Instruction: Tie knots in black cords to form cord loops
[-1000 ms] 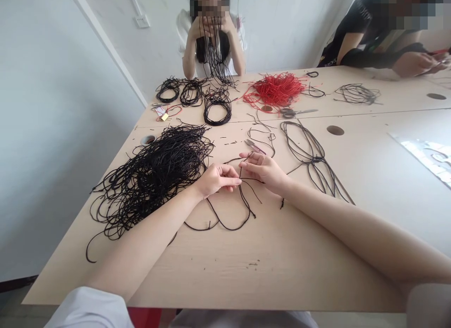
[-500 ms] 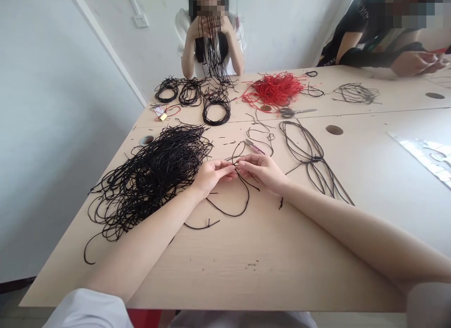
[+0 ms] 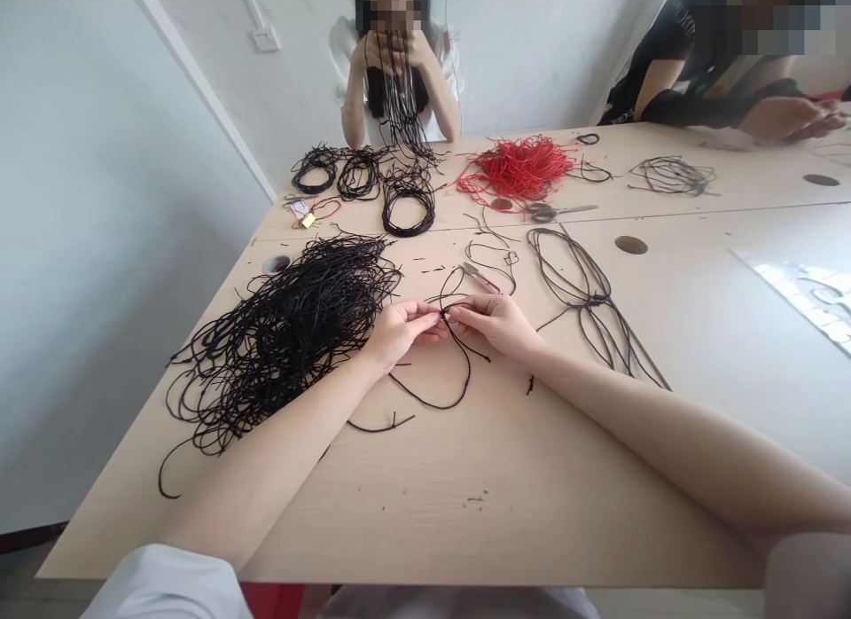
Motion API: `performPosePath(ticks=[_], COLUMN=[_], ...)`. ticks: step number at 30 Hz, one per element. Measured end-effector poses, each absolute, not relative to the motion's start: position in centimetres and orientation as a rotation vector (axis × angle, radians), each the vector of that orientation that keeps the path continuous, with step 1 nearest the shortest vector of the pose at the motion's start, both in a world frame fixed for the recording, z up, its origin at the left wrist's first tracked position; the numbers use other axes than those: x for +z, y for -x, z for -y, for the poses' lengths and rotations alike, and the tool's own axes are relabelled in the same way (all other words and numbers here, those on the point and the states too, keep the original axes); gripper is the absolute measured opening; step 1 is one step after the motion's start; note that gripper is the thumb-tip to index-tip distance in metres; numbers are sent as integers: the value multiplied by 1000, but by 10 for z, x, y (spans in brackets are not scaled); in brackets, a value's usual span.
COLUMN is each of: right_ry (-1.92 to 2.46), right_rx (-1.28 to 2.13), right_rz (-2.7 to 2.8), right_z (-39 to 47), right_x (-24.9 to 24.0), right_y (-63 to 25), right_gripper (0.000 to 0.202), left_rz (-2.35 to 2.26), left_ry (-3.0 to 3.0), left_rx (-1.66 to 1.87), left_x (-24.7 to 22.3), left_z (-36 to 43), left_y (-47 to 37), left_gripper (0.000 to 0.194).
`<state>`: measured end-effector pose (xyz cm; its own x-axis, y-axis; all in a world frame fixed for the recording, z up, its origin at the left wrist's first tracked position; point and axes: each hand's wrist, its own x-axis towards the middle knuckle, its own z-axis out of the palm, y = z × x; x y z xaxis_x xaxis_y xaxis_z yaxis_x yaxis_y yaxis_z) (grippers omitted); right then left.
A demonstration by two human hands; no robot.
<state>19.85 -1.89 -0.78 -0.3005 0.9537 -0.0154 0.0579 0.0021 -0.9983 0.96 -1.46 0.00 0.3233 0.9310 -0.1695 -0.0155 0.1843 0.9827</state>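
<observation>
Both hands meet over the middle of the table [image 3: 425, 495], pinching one thin black cord [image 3: 465, 384]. My left hand [image 3: 407, 328] has its fingertips closed on the cord, just left of where its strands cross. On the right side of that crossing, my right hand [image 3: 495, 322] pinches it too. Loops of the cord stand out beyond the fingertips, and a wide curve hangs toward me. A large tangled pile of black cords [image 3: 299, 326] lies left of my left hand. Beyond my right hand is a small purple-handled tool [image 3: 483, 279].
A tied black cord bundle [image 3: 595, 300] lies at the right. Farther off are coiled black cords [image 3: 408, 213], a red cord pile [image 3: 525, 168], scissors [image 3: 555, 211] and a grey-black coil [image 3: 675, 176]. Two people sit across the table, one holding up black cords [image 3: 402, 96].
My right hand has shifted very slightly at the cord crossing, and the strands there sit a little differently. The person opposite has moved their hands and the hanging cords slightly.
</observation>
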Motion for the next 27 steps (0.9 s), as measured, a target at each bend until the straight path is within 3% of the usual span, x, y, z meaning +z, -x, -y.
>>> performPosePath(ticks=[12, 17, 27], right_ry=[1160, 1196, 1025], right_rx=[1160, 1020, 1121], right_rz=[1595, 1689, 1599], right_z=[22, 24, 22], right_x=[-3, -4, -9], right_y=[-193, -194, -194], right_gripper=[18, 16, 22], left_rz=[-1046, -978, -995], left_ry=[-1225, -1269, -1212], left_rx=[875, 798, 802], left_x=[0, 5, 2], left_z=[16, 17, 15], left_y=[-12, -9, -9], left_gripper=[12, 19, 22])
